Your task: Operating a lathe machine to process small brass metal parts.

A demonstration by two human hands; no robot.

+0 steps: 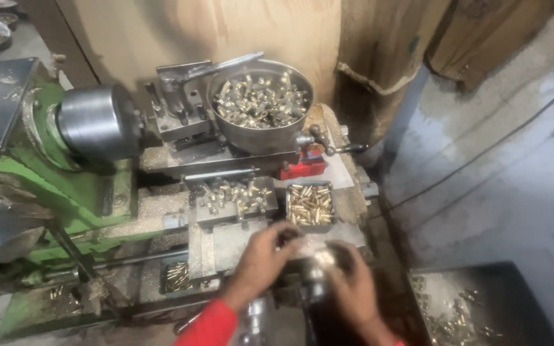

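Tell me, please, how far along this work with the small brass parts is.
Seemingly done: a small rectangular tray full of brass parts lying in rows. In hand: the left hand and right hand are at the lathe carriage; what they grip is blurred. Apparently left: the round metal bowl, heaped with loose parts, and a loose pile beside the tray.

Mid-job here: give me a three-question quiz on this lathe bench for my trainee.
1. True or false: the round metal bowl of brass pieces stands behind the small square tray, farther from the person.
2. Which hand wears the red sleeve? A) left hand B) right hand
3. Fill in: the lathe body is painted ____.

Key: 1 true; 2 A; 3 green. Both hands sit close together at the front of the machine, below the square tray; blur hides what the fingers grip.
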